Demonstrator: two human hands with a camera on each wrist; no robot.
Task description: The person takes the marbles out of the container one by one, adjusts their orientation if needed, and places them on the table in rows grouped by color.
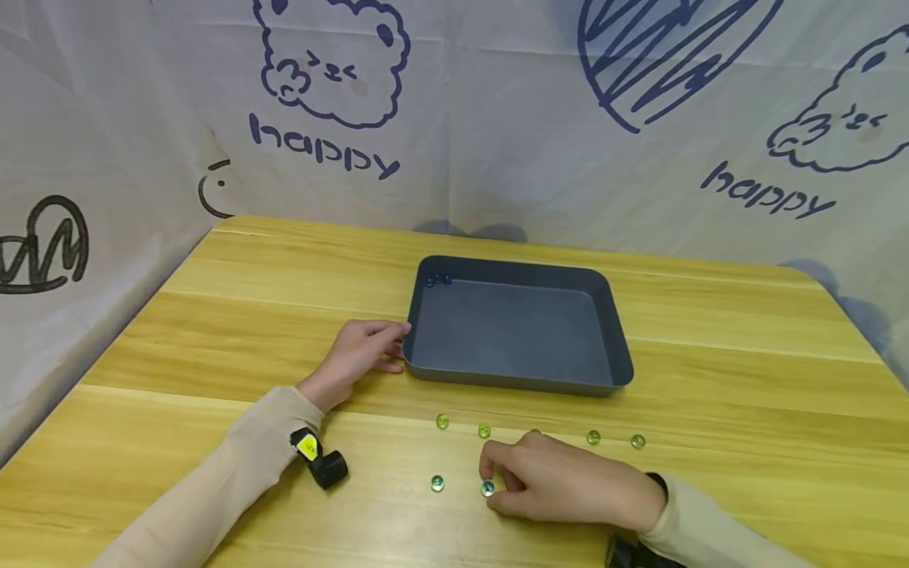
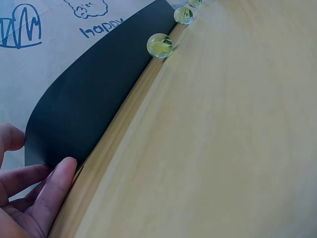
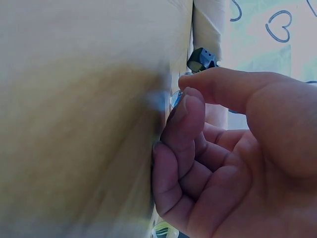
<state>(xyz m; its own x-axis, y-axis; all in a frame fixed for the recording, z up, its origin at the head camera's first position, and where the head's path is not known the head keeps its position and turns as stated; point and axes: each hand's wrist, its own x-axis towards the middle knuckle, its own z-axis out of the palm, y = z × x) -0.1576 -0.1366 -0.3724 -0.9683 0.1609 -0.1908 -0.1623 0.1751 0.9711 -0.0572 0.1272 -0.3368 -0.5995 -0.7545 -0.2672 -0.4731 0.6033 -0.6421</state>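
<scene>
My right hand (image 1: pixel 568 477), low over the table, has thumb and forefinger on either side of a clear glass marble (image 1: pixel 488 488) with a blue-green swirl. In the right wrist view its fingertips partly cover that marble (image 3: pixel 176 98). To its left lies a second blue-green marble (image 1: pixel 436 483). My left hand (image 1: pixel 358 355) touches the left wall of a dark grey rectangular tray (image 1: pixel 507 383) near its front corner, fingers extended along the outside. Three dark blue marbles (image 1: pixel 438 280) sit together in the tray's back left corner.
Between tray and right hand runs a row of yellow-green marbles (image 1: pixel 443 421), one partly hidden behind the right hand. The wooden table (image 1: pixel 284 276) meets a white cloth (image 1: pixel 497 173) with drawings at the back. A black wrist camera (image 1: pixel 328 469) hangs by the left sleeve.
</scene>
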